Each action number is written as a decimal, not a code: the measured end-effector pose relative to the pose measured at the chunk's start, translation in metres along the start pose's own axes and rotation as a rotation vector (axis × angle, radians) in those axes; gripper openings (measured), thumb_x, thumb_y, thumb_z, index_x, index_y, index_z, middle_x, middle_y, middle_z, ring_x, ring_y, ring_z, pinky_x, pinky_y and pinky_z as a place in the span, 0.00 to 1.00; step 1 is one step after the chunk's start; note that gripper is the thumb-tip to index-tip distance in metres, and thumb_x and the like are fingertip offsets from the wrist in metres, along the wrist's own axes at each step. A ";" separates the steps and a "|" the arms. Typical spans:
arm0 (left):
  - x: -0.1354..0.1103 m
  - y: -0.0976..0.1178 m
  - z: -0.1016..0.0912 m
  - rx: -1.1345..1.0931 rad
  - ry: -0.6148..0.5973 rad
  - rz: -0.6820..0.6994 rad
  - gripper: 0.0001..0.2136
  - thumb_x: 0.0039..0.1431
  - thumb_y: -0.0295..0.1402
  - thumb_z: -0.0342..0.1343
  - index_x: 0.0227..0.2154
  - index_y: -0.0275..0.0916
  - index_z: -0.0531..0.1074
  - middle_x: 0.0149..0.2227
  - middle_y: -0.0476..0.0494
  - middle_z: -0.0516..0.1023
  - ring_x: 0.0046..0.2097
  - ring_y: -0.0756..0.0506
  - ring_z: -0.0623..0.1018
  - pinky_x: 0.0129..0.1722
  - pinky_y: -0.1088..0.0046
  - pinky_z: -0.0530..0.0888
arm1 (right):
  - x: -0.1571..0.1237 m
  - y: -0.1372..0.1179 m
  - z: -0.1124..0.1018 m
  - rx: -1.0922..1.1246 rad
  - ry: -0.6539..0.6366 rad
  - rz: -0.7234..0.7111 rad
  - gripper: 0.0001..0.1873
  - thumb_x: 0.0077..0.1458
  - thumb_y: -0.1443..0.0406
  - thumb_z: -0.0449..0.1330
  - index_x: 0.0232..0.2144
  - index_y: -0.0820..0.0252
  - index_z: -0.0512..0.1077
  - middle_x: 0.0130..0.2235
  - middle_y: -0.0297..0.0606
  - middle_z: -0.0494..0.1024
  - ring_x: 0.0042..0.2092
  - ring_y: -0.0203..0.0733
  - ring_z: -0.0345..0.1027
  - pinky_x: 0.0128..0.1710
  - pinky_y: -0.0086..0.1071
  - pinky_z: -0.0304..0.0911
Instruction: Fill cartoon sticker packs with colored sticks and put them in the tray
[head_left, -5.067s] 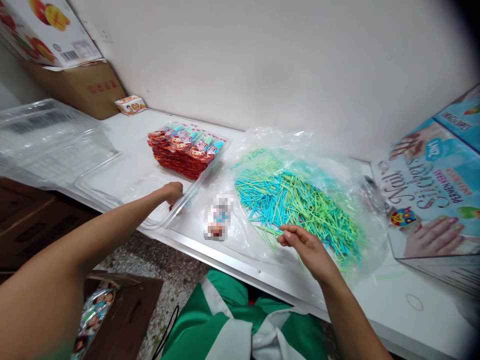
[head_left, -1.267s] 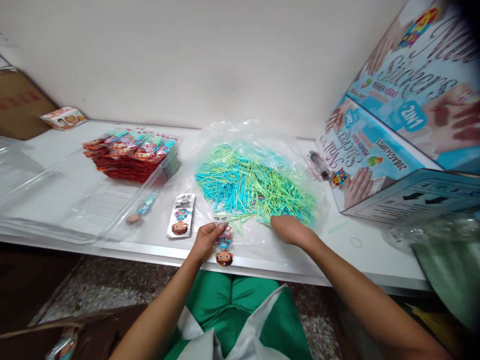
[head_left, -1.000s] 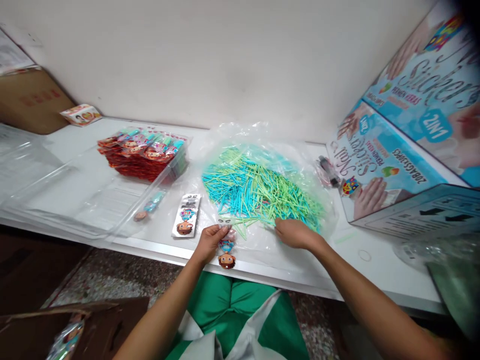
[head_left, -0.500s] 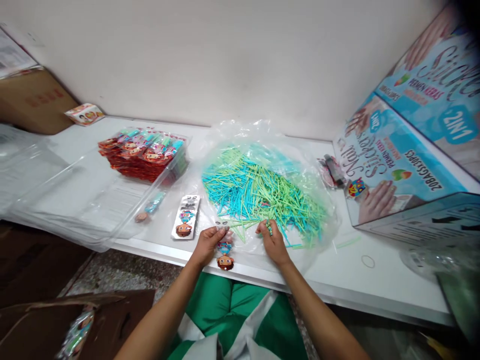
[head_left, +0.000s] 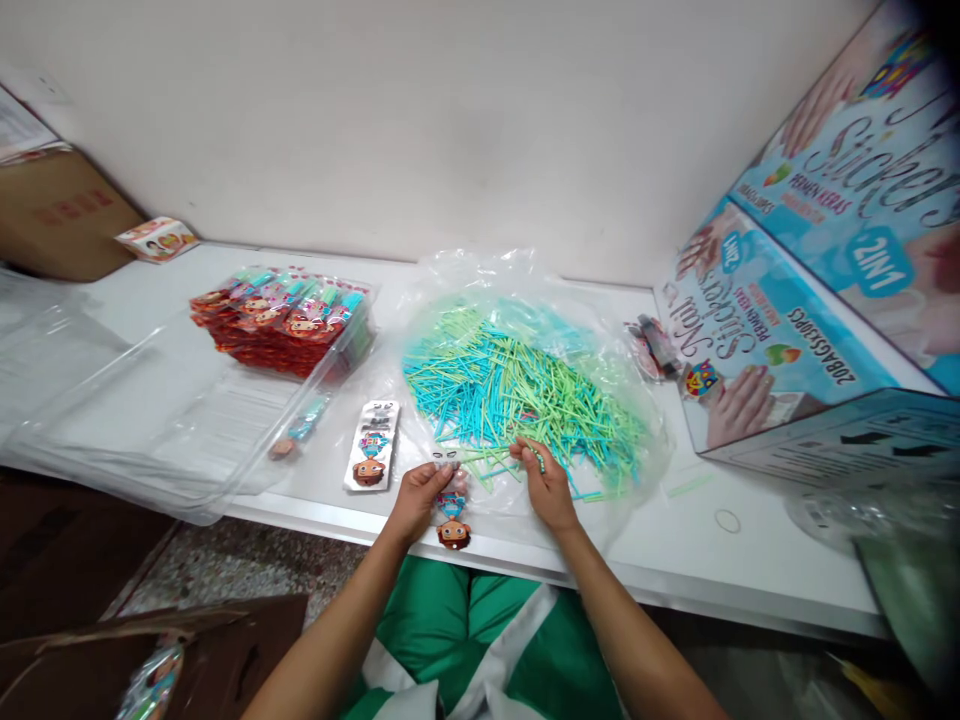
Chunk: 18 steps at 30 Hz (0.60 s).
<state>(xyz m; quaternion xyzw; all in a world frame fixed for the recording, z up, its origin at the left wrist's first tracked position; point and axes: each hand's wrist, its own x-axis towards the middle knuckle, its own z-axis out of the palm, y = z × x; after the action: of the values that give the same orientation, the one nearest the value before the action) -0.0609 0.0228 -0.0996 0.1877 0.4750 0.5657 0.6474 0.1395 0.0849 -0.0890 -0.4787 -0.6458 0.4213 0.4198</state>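
Note:
My left hand (head_left: 417, 502) pinches a small printed packet (head_left: 454, 534), whose cartoon face hangs down over the table's front edge. Between my hands run a few thin green sticks (head_left: 486, 455), their right ends in the closed fingers of my right hand (head_left: 549, 492); their left ends reach the packet's top. Behind both hands a heap of green and blue sticks (head_left: 510, 380) lies on a clear plastic bag (head_left: 480, 268). Left of my left hand rests a flat stack of similar printed cards (head_left: 371, 447).
A clear plastic tray (head_left: 135, 365) holds filled red packets (head_left: 274, 325) at the left. At the right stand printed blue cartons (head_left: 780, 330), with a rubber band (head_left: 727, 521) in front. An open brown carton (head_left: 247, 650) is below the table at the left.
The view has shifted slightly. My right hand has moved a little nearer my left hand, and the green sticks now sit at the packet's top edge.

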 end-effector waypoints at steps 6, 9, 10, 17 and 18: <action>-0.002 0.000 0.002 0.034 -0.026 0.039 0.16 0.43 0.37 0.65 0.33 0.31 0.76 0.29 0.41 0.79 0.29 0.48 0.77 0.33 0.72 0.73 | -0.008 0.001 0.005 -0.067 0.141 0.023 0.12 0.57 0.56 0.50 0.36 0.59 0.65 0.33 0.36 0.71 0.35 0.38 0.65 0.38 0.31 0.61; -0.003 0.001 0.004 0.037 -0.036 0.058 0.15 0.43 0.37 0.65 0.32 0.31 0.76 0.29 0.41 0.79 0.28 0.48 0.77 0.32 0.72 0.73 | -0.013 0.004 0.008 -0.092 0.165 0.014 0.13 0.56 0.56 0.52 0.35 0.59 0.65 0.35 0.37 0.71 0.38 0.39 0.64 0.40 0.31 0.60; -0.003 0.001 0.004 0.042 -0.036 0.059 0.15 0.43 0.37 0.65 0.32 0.31 0.76 0.29 0.42 0.79 0.28 0.48 0.77 0.32 0.72 0.73 | -0.014 0.005 0.009 -0.096 0.155 0.016 0.13 0.56 0.56 0.51 0.34 0.59 0.65 0.33 0.36 0.71 0.36 0.39 0.64 0.38 0.31 0.60; -0.002 0.000 0.001 0.068 -0.047 0.071 0.15 0.43 0.37 0.65 0.32 0.32 0.76 0.30 0.41 0.80 0.29 0.48 0.77 0.32 0.72 0.72 | -0.015 0.007 0.008 -0.120 0.125 0.015 0.16 0.56 0.54 0.50 0.25 0.59 0.64 0.25 0.31 0.66 0.30 0.36 0.60 0.34 0.29 0.58; -0.002 -0.001 0.001 0.071 -0.045 0.071 0.15 0.43 0.38 0.65 0.32 0.32 0.76 0.30 0.41 0.80 0.29 0.47 0.77 0.33 0.72 0.73 | -0.015 0.007 0.008 -0.124 0.123 0.016 0.16 0.56 0.54 0.50 0.24 0.59 0.64 0.25 0.31 0.66 0.30 0.36 0.60 0.34 0.29 0.58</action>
<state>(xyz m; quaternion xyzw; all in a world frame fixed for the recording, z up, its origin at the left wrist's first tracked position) -0.0593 0.0210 -0.0990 0.2402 0.4730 0.5666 0.6305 0.1368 0.0702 -0.1002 -0.5338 -0.6399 0.3537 0.4248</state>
